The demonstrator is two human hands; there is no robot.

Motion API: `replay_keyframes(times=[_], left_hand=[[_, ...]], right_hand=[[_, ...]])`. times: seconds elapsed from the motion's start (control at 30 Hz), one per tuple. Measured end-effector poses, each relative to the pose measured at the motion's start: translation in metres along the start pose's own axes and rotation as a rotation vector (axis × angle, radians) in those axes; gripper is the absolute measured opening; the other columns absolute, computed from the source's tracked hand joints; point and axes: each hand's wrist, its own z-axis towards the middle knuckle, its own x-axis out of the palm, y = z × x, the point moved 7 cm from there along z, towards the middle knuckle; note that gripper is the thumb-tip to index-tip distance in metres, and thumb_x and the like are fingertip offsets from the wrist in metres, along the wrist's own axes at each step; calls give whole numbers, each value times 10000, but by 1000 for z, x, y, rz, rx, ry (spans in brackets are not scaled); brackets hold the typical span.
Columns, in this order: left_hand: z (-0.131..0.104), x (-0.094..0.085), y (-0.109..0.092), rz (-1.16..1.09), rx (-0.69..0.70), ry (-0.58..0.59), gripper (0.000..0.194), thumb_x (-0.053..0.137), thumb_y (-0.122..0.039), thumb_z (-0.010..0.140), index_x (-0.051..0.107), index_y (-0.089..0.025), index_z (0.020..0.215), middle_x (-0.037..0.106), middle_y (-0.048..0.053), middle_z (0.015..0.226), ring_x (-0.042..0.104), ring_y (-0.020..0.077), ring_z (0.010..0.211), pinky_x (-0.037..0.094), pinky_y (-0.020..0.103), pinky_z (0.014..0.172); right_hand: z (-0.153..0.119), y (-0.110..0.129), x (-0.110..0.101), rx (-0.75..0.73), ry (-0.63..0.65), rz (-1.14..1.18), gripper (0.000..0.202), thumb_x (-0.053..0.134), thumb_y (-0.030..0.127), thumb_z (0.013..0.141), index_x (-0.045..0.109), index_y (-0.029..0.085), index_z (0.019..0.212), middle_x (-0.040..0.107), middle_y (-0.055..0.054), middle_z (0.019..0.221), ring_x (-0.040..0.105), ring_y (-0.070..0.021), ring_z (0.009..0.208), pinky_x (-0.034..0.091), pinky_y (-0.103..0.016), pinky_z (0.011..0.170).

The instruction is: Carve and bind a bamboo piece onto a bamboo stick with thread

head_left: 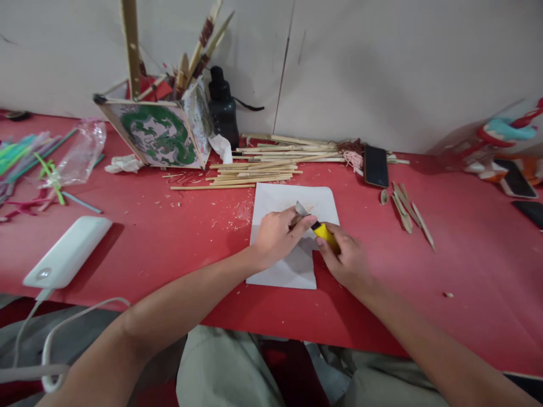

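Over a white sheet of paper (284, 271) on the red table, my right hand (345, 257) is wrapped round the yellow handle of a knife (326, 234). The blade points up and to the left. My left hand (278, 233) is closed beside the blade, its thumb against the knife near the black collar. Whatever the left fingers hold is mostly hidden; a thin pale sliver shows by the blade tip. Small shavings lie on the paper and to its left.
Bamboo sticks (254, 174) lie behind the paper, near a black bottle (223, 113) and a dragon-pattern box (159, 135). A phone (375, 166) and carved wooden pieces (403, 209) are at right. A white power bank (70, 251) sits at left.
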Motion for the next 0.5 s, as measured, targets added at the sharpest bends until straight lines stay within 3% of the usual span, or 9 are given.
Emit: replay_keyframes(times=[0.3,0.5], left_hand=[[-4,3,-2,58,16,51,506,396,-649,1017,573,-202,858,547,-31,612,492,116,555,301,291,595],[-3,2,-5,55,25,59,455,408,-593,1026,568,-202,858,515,-41,595,482,112,542,300,292,597]], right_hand=[[-1,3,3,-45,62,49,306,515,364,1042,623,159,1241,803,-146,1042,790,-261,849,617,-351,724],[0,6,1,-96,32,16,281,505,356,1050,605,166,1231,803,-155,1059,792,-264,849,614,-356,701]])
